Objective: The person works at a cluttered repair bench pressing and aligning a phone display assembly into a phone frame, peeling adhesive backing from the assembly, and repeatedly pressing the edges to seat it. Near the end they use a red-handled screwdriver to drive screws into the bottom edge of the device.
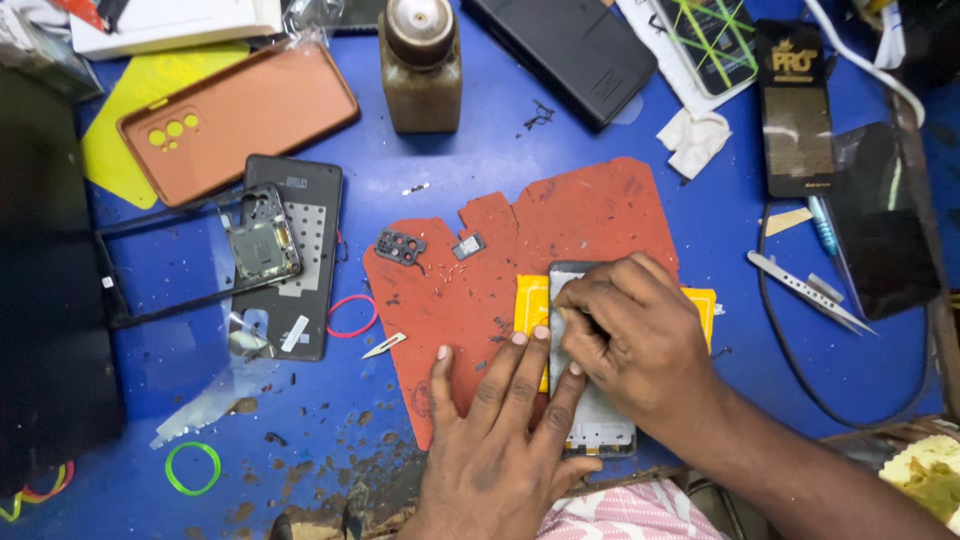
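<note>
Cluttered blue bench (480, 160), red mat (560, 230) at centre. Phone (590, 420) lies on mat; left hand (500, 440) flat, fingers spread, pinning it; right hand (625, 330) fingers curled, pressing its upper end

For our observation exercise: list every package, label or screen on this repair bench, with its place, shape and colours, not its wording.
Black packet, upper right: tall rectangle, gold print.
Clear packet, top right: green and yellow lines.
White box, top left: flat rectangle.
Dark phone screen, right edge: glossy black.
Phone panel, under both hands: grey rectangle.
</note>
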